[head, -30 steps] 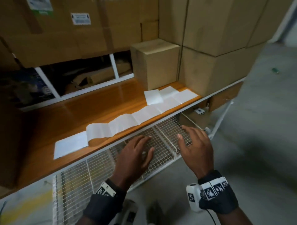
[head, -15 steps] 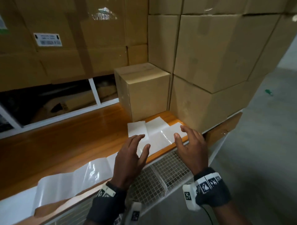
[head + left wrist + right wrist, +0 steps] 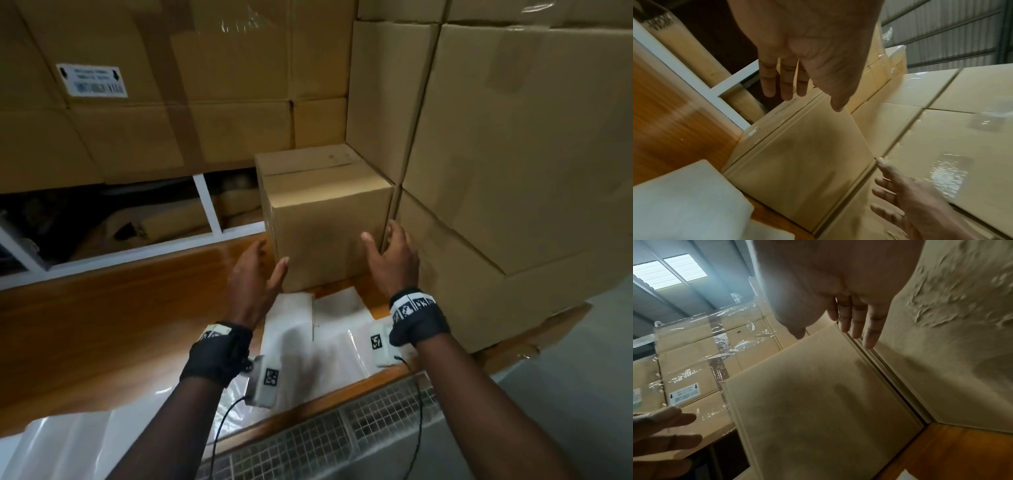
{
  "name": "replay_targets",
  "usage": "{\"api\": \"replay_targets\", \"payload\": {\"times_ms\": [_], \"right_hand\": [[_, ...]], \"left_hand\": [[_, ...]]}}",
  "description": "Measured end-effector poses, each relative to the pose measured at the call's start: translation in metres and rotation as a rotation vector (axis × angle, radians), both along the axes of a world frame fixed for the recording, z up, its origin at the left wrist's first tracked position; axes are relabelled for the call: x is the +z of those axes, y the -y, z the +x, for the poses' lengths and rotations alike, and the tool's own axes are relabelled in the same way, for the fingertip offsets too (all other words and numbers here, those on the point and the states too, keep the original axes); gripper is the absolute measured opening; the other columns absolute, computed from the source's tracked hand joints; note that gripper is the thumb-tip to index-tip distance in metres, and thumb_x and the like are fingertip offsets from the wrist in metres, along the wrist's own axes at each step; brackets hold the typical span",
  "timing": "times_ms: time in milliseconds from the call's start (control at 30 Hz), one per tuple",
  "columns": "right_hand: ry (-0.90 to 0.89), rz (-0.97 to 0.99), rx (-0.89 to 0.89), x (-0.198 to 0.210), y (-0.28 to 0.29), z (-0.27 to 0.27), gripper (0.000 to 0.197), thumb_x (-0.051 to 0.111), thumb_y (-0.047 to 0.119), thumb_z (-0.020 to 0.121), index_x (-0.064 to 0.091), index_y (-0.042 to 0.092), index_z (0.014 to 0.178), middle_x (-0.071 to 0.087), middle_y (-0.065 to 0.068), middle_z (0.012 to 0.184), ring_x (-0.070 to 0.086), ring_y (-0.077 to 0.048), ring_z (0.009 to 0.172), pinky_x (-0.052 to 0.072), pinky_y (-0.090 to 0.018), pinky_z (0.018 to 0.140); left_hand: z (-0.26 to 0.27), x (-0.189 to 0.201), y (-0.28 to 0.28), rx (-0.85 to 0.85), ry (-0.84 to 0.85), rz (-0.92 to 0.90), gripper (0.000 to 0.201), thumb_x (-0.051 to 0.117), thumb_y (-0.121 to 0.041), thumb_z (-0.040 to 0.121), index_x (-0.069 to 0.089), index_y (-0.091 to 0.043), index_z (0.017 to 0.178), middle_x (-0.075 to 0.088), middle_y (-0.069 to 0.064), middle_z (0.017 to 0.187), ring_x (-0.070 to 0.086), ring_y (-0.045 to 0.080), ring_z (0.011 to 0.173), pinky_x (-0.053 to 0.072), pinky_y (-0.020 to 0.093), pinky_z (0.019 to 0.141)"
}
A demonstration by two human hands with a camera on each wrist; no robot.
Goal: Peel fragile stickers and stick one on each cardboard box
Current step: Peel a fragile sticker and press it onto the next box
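Both my hands, left hand [image 3: 255,274] and right hand [image 3: 394,255], fingers spread and empty, have risen from the sticker strip [image 3: 308,339] to flank the small cardboard box [image 3: 325,219], stickers unpeeled.

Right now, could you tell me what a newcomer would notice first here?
Two open hands, left hand and right hand, flank a small cardboard box on the wooden shelf. Larger stacked boxes wall in its back and right side, and white sticker backing strips lie before it.
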State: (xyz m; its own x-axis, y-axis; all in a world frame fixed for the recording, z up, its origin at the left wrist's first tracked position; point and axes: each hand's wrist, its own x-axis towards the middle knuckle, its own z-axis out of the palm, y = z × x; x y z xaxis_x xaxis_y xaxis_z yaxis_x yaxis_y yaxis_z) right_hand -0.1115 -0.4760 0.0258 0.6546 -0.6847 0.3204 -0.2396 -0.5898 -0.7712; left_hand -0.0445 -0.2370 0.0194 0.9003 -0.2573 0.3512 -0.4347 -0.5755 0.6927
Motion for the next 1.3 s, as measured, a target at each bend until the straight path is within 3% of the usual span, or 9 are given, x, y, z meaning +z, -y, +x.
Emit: {"api": "replay_targets", "payload": {"times_ms": [167,300,500,600,700,900,1000,1100,1300], "right_hand": [[-0.023,0.088,0.049,-0.009,0.021,0.041,0.081,0.061,0.053,0.094,0.026,0.016,0.158,0.029,-0.012,0.161,0.033,-0.032,0.145,0.035,-0.047,0.116],[-0.018,0.116,0.054,-0.019,0.024,0.059,0.086,0.065,0.045,0.094,0.022,0.007,0.159,0.021,-0.017,0.163,0.026,-0.033,0.149,0.028,-0.041,0.120],[0.005,0.103,0.004,-0.031,0.034,0.072,0.090,0.071,0.047,0.089,0.025,0.010,0.157,0.030,-0.016,0.155,0.041,-0.034,0.137,0.043,-0.046,0.108],[0.026,0.090,0.007,-0.033,0.037,0.071,0.085,0.075,0.045,0.086,0.031,0.014,0.152,0.038,-0.011,0.145,0.050,-0.028,0.124,0.052,-0.041,0.092],[0.086,0.099,0.018,-0.034,0.040,0.067,0.081,0.080,0.041,0.083,0.037,0.016,0.147,0.044,-0.010,0.139,0.052,-0.026,0.121,0.053,-0.045,0.093],[0.116,0.322,0.210,-0.033,0.058,0.069,0.072,0.087,0.043,0.072,0.036,0.036,0.123,0.065,0.000,0.122,0.066,-0.019,0.109,0.057,-0.049,0.092],[0.058,0.404,0.324,-0.031,0.069,0.074,0.087,0.089,0.048,0.062,0.043,0.035,0.135,0.067,0.007,0.126,0.065,-0.012,0.115,0.055,-0.045,0.099],[0.020,0.395,0.395,-0.027,0.074,0.076,0.071,0.090,0.030,0.072,0.050,0.030,0.131,0.068,0.011,0.116,0.065,-0.004,0.108,0.055,-0.046,0.100],[0.110,0.374,0.461,-0.003,0.073,0.063,0.065,0.085,0.020,0.077,0.052,0.022,0.133,0.066,0.016,0.108,0.066,0.009,0.097,0.054,-0.012,0.077]], "left_hand": [[0.050,-0.014,0.024,0.088,-0.081,0.027,0.107,0.039,-0.097,0.070,0.039,-0.025,0.148,0.062,0.006,0.133,0.062,0.024,0.115,0.044,0.063,0.105],[0.061,-0.006,0.034,0.056,-0.134,0.039,0.076,0.061,-0.067,0.089,0.043,-0.022,0.148,0.066,0.010,0.131,0.066,0.026,0.110,0.046,0.063,0.103],[0.079,-0.018,0.025,-0.054,-0.150,-0.003,0.065,0.052,-0.068,0.094,0.041,-0.035,0.150,0.066,0.000,0.132,0.067,0.014,0.108,0.048,0.062,0.102],[0.074,-0.017,0.025,-0.072,-0.161,-0.064,0.053,0.054,-0.039,0.104,0.041,-0.024,0.153,0.062,0.004,0.135,0.061,0.006,0.105,0.058,0.036,0.093],[0.071,-0.021,0.021,-0.085,-0.190,-0.127,0.052,0.051,-0.032,0.105,0.038,-0.023,0.154,0.057,0.001,0.138,0.058,0.005,0.107,0.054,0.012,0.075],[0.083,-0.022,0.019,-0.148,-0.324,-0.223,0.077,0.069,-0.050,0.089,0.032,-0.032,0.154,0.057,-0.001,0.141,0.060,0.015,0.118,0.059,0.042,0.091],[0.089,-0.020,0.023,-0.155,-0.326,-0.253,0.082,0.073,-0.049,0.085,0.031,-0.033,0.154,0.057,-0.006,0.136,0.060,0.014,0.116,0.058,0.042,0.090],[0.090,-0.018,0.025,-0.183,-0.318,-0.260,0.076,0.073,-0.046,0.086,0.037,-0.032,0.151,0.058,-0.017,0.125,0.060,0.001,0.109,0.058,0.037,0.090],[0.083,-0.005,0.017,-0.177,-0.276,-0.291,0.067,0.075,-0.046,0.087,0.045,-0.028,0.144,0.061,-0.007,0.130,0.062,0.006,0.114,0.058,0.034,0.089]]}}
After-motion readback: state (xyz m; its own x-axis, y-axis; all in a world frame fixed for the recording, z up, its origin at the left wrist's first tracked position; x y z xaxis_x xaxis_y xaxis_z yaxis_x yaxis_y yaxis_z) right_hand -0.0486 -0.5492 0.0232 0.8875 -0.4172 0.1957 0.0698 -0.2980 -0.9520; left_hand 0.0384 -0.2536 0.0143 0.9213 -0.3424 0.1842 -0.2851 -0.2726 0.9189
